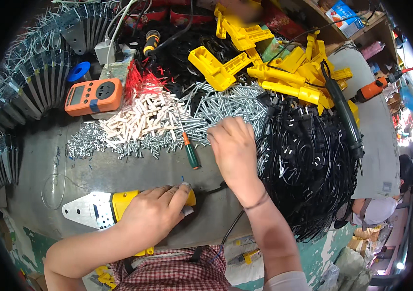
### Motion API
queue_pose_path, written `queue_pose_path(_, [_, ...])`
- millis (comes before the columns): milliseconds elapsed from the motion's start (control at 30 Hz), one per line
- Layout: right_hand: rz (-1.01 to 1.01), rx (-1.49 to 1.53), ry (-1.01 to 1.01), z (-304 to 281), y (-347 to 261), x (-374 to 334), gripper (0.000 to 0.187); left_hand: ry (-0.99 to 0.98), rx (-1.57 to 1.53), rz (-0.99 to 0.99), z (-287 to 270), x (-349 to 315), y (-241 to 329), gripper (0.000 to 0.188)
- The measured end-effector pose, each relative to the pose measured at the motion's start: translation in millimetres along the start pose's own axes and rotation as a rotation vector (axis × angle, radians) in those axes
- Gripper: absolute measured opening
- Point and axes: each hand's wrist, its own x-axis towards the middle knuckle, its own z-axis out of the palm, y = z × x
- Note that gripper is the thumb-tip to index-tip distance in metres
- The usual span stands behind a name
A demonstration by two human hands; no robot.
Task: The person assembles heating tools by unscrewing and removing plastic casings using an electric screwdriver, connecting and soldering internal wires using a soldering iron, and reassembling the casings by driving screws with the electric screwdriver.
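Note:
My left hand [150, 211] is wrapped round the yellow body of a heating tool [120, 201], which has a flat silver metal plate pointing left. A black cord leaves the tool's right end. My right hand [234, 153] reaches over the near side of a pile of long silver screws [238, 104], its fingers bent together; whatever is between them is hidden. To its left lies a screwdriver [191, 151] with an orange and green handle. White sleeves [141, 116] and short screws [153, 144] are heaped beside the long ones.
Black plug cords [308, 165] are piled at the right, with a black rod-shaped tool [344, 111] over them. Yellow plastic housings [289, 72] lie at the back. An orange socket meter [94, 97] and rows of metal plates [32, 87] stand at left.

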Motion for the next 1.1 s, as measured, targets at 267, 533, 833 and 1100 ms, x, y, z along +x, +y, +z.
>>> queue_pose_path(267, [-0.159,-0.158,-0.051,15.1,22.8,16.0,0.010,-0.022,-0.165,-0.072,-4.3,-0.1,-5.0,0.048])
queue_pose_path(533, [-0.221,-0.324,-0.274,2.2,11.9,23.5,0.011,-0.022,-0.243,-0.134,-7.1,3.3,-11.2,0.044])
queue_pose_path(833, [0.179,0.446,-0.232,-15.0,14.3,32.4,0.012,0.142,-0.220,-0.026,-12.3,17.4,-26.9,0.033])
queue_pose_path(1100, [0.468,1.608,-0.675,-34.6,-32.2,23.8,0.032,0.507,0.222,0.596,-47.4,25.3,-36.9,0.026])
